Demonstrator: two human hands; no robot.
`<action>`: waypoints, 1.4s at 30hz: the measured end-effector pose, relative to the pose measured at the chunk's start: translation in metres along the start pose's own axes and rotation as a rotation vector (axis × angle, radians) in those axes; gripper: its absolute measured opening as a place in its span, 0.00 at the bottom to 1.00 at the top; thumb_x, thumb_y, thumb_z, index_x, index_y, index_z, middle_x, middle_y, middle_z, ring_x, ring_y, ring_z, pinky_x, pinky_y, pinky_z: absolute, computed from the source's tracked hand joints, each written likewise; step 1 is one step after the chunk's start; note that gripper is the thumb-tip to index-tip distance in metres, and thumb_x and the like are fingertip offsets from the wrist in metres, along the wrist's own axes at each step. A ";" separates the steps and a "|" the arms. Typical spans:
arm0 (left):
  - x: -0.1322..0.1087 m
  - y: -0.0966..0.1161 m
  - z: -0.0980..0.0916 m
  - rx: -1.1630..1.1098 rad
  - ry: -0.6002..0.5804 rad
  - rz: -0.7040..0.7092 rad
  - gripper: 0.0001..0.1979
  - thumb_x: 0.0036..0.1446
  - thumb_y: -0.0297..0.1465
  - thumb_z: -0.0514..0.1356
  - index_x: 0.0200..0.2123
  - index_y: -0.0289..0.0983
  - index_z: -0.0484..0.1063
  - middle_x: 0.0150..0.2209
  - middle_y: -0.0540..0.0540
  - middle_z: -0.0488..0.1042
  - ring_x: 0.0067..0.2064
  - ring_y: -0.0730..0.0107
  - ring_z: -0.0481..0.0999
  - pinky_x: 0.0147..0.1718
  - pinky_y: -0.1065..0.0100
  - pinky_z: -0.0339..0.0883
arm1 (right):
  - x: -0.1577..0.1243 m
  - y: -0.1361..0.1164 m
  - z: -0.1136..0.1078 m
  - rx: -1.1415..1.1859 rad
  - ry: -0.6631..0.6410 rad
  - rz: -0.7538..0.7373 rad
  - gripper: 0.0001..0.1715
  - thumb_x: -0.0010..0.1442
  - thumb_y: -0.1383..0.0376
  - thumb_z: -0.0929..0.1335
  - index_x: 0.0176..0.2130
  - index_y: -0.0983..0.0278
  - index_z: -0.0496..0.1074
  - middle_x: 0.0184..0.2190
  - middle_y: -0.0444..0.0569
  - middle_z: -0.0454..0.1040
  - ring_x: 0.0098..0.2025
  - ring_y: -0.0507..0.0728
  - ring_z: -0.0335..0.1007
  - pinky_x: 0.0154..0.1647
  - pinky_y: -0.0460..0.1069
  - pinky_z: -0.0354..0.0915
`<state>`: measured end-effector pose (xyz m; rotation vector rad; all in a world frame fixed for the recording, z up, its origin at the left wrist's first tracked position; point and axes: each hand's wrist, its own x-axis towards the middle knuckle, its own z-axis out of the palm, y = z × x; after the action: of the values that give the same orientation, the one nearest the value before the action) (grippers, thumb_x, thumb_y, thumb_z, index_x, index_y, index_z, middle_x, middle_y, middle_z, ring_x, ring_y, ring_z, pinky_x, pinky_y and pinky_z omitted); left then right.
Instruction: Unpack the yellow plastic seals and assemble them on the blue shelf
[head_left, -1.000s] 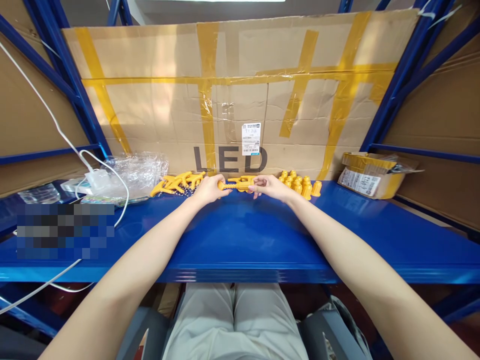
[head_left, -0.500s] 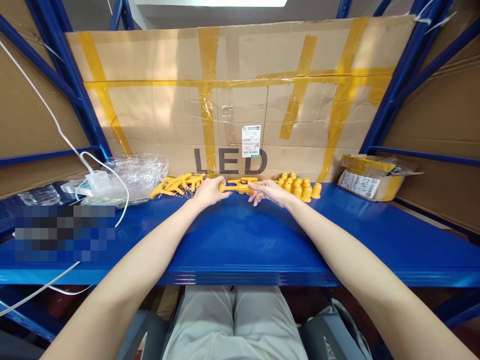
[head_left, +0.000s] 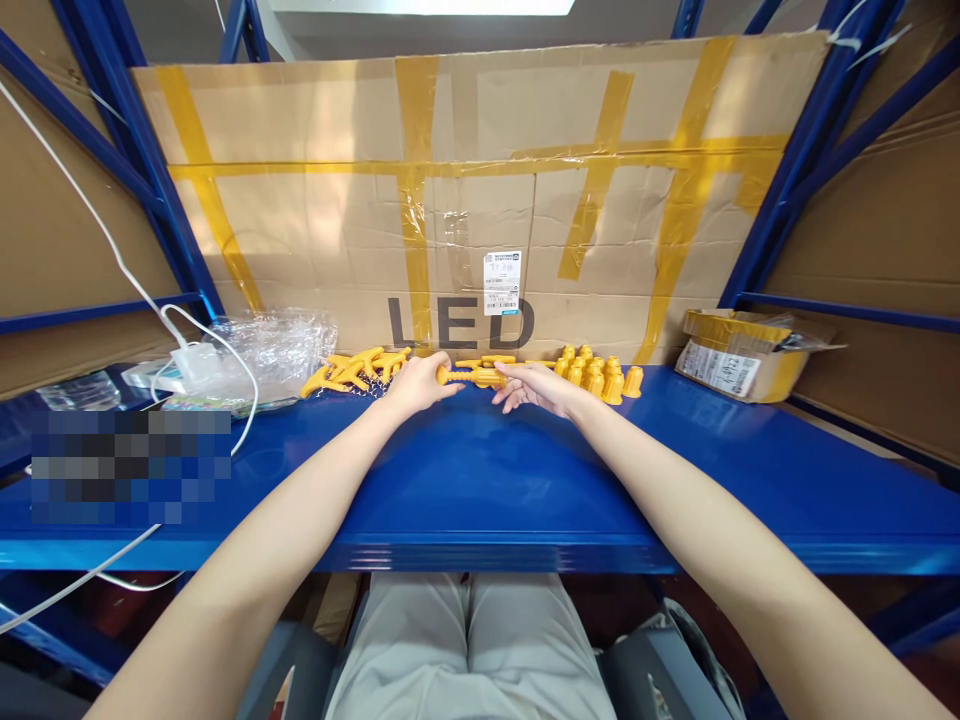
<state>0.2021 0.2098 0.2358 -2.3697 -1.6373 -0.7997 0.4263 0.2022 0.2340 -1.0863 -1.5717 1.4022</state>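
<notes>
A: The right hand's (head_left: 541, 388) lower fingers had dropped and fanned a little since a second earlier; the left hand (head_left: 415, 385) had hardly shifted.

B: And what was between them?

A: A yellow piece (head_left: 472, 376), lying crosswise towards the back of the blue shelf (head_left: 480, 480). Its left end sat in the left hand, thumb and fingers closed round it.

B: The right one gripped it too?

A: Its thumb and forefinger pinched the other end, with the remaining fingers spread loosely below. How hard they pressed, nobody could tell, nor whether the piece touched the shelf.

B: There was more yellow about, though.

A: Plenty. A heap of branching pieces (head_left: 352, 370) lay just beside the left hand, and a few slim pieces (head_left: 499, 359) showed right behind the held one. Past the right hand, ribbed caps (head_left: 592, 372) stood upright in a close cluster.

B: What stood behind it all?

A: A big taped cardboard sheet (head_left: 300, 230) printed "LED". A small carton (head_left: 780, 373) sat well off to the right, and crumpled clear plastic (head_left: 281, 340) lay beyond the branching pieces.
</notes>
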 end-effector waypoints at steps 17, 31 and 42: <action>-0.003 -0.013 -0.002 -0.153 -0.105 0.131 0.41 0.51 0.49 0.62 0.65 0.45 0.54 0.45 0.45 0.76 0.42 0.60 0.77 0.42 0.64 0.68 | -0.001 -0.007 0.004 0.274 0.142 0.053 0.12 0.67 0.64 0.63 0.36 0.69 0.72 0.22 0.47 0.76 0.20 0.49 0.70 0.24 0.42 0.66; 0.002 -0.031 0.001 -0.043 -0.010 -0.033 0.26 0.59 0.40 0.55 0.59 0.38 0.62 0.46 0.43 0.76 0.45 0.59 0.75 0.44 0.63 0.68 | 0.010 -0.005 -0.016 -0.111 0.638 -0.380 0.14 0.59 0.58 0.68 0.40 0.60 0.61 0.41 0.49 0.75 0.33 0.53 0.75 0.37 0.49 0.69; 0.004 -0.037 0.005 -0.044 -0.024 -0.062 0.20 0.59 0.36 0.54 0.53 0.37 0.68 0.40 0.44 0.78 0.40 0.62 0.77 0.42 0.63 0.68 | 0.048 -0.003 0.027 -1.194 0.276 -0.527 0.14 0.63 0.64 0.64 0.49 0.65 0.63 0.47 0.56 0.75 0.46 0.62 0.72 0.44 0.52 0.64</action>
<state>0.1711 0.2296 0.2276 -2.3770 -1.7282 -0.8292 0.3840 0.2373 0.2333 -1.2427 -2.2650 -0.1502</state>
